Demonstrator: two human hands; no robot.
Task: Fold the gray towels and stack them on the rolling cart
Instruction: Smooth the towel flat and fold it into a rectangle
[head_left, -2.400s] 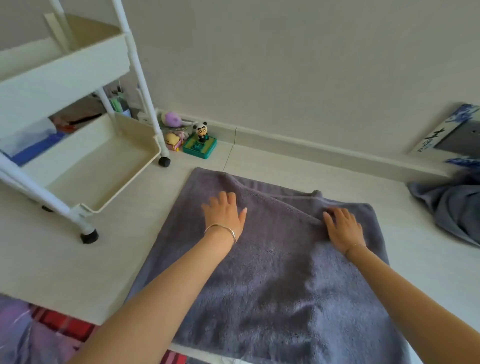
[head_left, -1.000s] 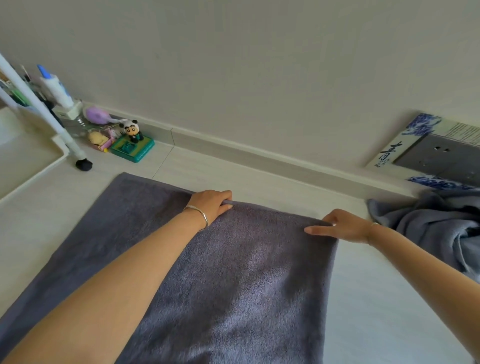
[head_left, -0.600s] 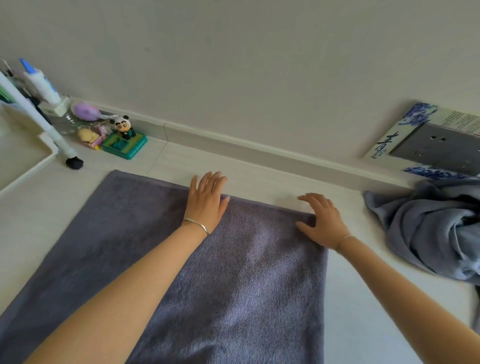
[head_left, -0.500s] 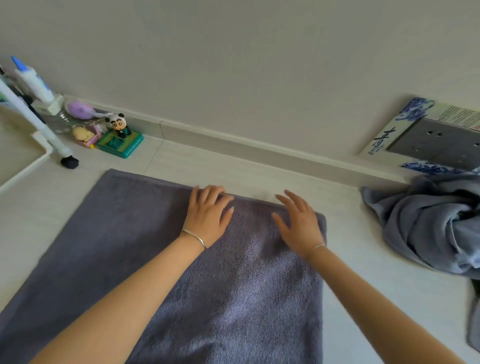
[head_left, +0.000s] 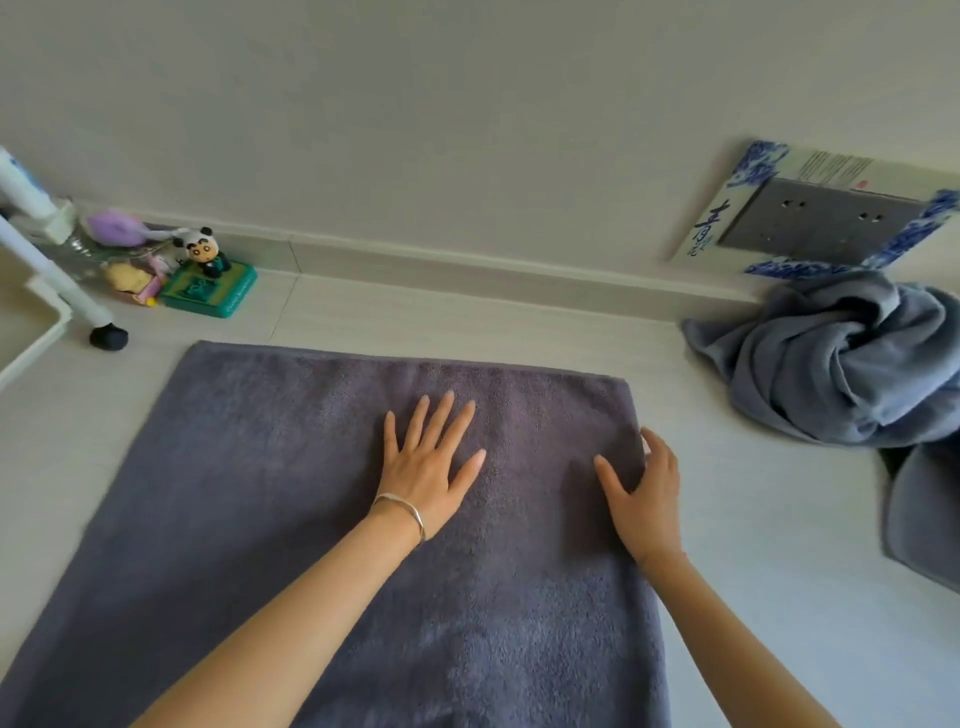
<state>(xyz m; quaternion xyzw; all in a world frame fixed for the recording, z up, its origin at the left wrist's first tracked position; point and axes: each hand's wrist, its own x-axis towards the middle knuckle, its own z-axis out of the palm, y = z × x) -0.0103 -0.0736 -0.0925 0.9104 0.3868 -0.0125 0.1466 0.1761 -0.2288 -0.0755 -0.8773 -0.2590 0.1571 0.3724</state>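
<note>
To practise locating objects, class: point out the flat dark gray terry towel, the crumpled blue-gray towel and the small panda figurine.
flat dark gray terry towel (head_left: 260, 493): head view, bare left half.
crumpled blue-gray towel (head_left: 831, 374): head view, middle of the heap.
small panda figurine (head_left: 199, 252): head view, its face.

Your left hand (head_left: 428, 467) lies flat, fingers spread, on the dark gray towel (head_left: 260, 493), which is spread on the floor (head_left: 467, 327). Your right hand (head_left: 647, 493) rests at the towel's right edge, thumb on the cloth. A bracelet (head_left: 402, 506) circles your left wrist. To the right, a crumpled blue-gray towel (head_left: 841, 364) lies by the baseboard, below a blue-and-white box (head_left: 831, 208) leaning on the wall. At far left stands a corner of the rolling cart (head_left: 36, 332), its black caster (head_left: 108, 336) near a panda figurine (head_left: 205, 254).
</note>
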